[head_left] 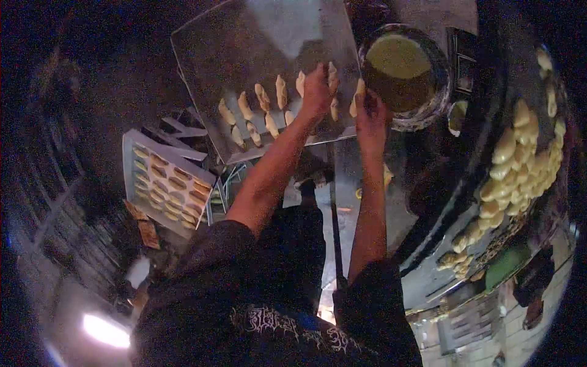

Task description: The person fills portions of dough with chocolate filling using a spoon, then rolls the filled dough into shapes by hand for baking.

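A large dark baking tray (208,67) carries two rows of elongated dough pieces (281,92) along its near half. Over the right part of these rows is my left hand (317,93), its fingers curled and closed; what they grip, if anything, is hidden. Just beyond its fingers lies another dough piece (332,72). At the tray's right edge my right hand (373,115) is closed on a long pale dough piece (360,90), held roughly upright between thumb and fingers. Right beside this hand stands a round pot (445,79) with yellowish liquid inside.
At lower left a second tray (129,162) with rows of similar pieces rests tilted on a rack. Many pale dough lumps (513,165) cover a dark curved surface at right, near a green item (509,266). A small pale container (457,117) stands by the pot.
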The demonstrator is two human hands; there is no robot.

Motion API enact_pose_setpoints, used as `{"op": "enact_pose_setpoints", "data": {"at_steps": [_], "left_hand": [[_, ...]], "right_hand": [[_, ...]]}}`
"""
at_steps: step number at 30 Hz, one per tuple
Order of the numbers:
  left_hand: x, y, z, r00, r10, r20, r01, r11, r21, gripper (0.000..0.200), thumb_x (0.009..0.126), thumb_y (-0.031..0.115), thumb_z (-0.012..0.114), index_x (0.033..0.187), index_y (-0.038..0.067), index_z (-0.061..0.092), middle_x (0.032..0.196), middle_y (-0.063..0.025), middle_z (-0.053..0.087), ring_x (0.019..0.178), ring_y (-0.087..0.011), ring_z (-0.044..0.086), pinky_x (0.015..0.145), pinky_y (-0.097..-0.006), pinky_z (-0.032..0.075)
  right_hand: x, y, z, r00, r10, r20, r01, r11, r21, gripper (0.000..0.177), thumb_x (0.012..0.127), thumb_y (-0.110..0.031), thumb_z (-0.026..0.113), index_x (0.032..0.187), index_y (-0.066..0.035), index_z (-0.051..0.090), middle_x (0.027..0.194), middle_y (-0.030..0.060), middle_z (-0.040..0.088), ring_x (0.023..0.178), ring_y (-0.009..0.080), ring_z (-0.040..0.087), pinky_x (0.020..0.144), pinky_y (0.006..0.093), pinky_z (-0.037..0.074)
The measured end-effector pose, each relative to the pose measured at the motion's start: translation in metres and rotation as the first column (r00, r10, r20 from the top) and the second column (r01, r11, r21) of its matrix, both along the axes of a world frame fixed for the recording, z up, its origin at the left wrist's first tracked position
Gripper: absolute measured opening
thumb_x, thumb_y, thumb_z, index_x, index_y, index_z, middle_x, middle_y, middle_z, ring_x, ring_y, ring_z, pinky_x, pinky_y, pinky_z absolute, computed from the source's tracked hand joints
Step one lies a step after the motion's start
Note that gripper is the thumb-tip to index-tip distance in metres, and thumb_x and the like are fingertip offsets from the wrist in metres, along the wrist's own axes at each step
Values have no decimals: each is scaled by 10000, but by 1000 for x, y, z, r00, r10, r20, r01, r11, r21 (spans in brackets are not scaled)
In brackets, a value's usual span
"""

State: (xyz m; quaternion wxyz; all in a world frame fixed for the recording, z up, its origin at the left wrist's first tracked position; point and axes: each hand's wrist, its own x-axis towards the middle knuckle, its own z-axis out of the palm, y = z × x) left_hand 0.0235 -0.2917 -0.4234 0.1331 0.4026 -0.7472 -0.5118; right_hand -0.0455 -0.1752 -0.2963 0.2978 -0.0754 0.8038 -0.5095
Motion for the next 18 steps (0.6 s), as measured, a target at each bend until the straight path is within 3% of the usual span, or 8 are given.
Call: {"op": "enact_pose_setpoints", "data": {"at_steps": [4,5,7,9,11,14,16,18], "left_hand": [[14,-4,37,985,-78,155,108,975,-194,405,862,181,745,1180,-4,577,934,-232,678,833,-383,671,702,-444,525],[21,-7,45,995,-32,98,41,995,-88,405,863,172,743,1193,-1,583,951,-224,681,837,-363,675,710,-434,530],[38,-13,57,997,79,0,-78,989,129,409,866,154,740,1218,4,596,985,-206,688,846,-324,685,727,-416,540],[60,-27,65,995,84,50,-86,996,26,410,872,151,735,1231,1,603,1025,-196,688,880,-294,689,762,-405,545],[75,-37,70,995,75,73,-75,997,-1,452,876,149,732,1275,6,575,1102,-195,675,925,-323,685,809,-421,543],[75,-33,52,1000,-20,10,22,934,-356,486,853,179,753,1227,-42,535,1070,-239,651,946,-397,658,813,-450,539],[68,-29,36,984,-21,177,78,943,-323,476,832,193,754,1161,-55,516,1027,-267,632,964,-439,634,827,-478,529],[57,-28,20,954,26,300,66,954,-293,458,813,202,750,1096,-62,505,985,-286,617,977,-465,621,832,-500,522]], "right_hand": [[-13,-33,-22,986,140,-89,-147,987,-71,399,975,-271,670,1232,27,603,1083,111,688,987,229,647,893,352,511],[-16,-49,-17,976,193,-104,-202,975,-88,399,973,-277,667,1229,23,605,1079,129,695,980,256,662,888,368,520],[-21,-81,-7,913,280,-295,-252,959,130,394,965,-276,663,1234,8,607,1068,169,699,969,330,676,879,403,530],[-21,-102,-14,836,381,-395,-285,916,281,389,956,-270,661,1240,-9,612,1083,204,692,989,389,672,883,436,532],[-26,-122,-35,770,477,-424,-334,867,369,385,945,-259,661,1248,-26,618,1124,233,675,1040,434,650,902,465,524],[-28,-128,-97,569,591,-572,-408,807,428,458,938,-257,665,1332,-42,571,1231,242,623,1152,428,590,960,477,489],[-28,-127,-110,411,674,-614,-426,737,525,528,930,-260,672,1380,-27,525,1299,263,576,1220,430,542,1001,481,463],[-22,-122,-108,412,675,-612,-399,737,545,601,919,-264,685,1411,8,475,1337,288,540,1261,436,505,1031,482,440]]}}
